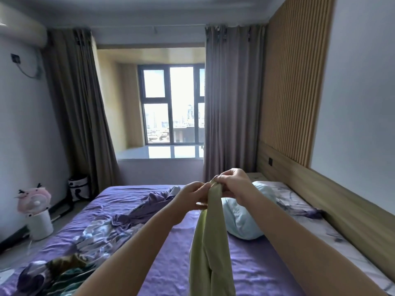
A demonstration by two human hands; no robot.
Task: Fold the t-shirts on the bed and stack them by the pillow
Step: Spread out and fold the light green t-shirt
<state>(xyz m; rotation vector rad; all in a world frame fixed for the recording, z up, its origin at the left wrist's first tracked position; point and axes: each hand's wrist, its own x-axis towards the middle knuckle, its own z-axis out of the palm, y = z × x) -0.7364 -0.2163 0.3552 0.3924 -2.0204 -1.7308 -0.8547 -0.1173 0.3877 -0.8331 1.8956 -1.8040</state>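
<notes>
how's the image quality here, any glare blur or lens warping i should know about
Head view: the window is blown out, backlighting a dim, bluish room; wide-angle distortion bends the curtains and slatted wall panel near the edges; the frame is soft overall, and both hands, left hand and right hand, with the green t-shirt they pinch, look slightly smeared.

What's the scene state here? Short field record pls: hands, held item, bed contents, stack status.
left hand: pinches top edge of green t-shirt
right hand: pinches same edge, close beside left
green t-shirt: lifted, hanging bunched, unfolded
bed: purple sheet
unfolded clothes: purple garment, patterned light garment, dark striped garment, all crumpled on the bed's left side
pillow: floral, by headboard; light blue pillow beside it
stack: none visible yet
</notes>
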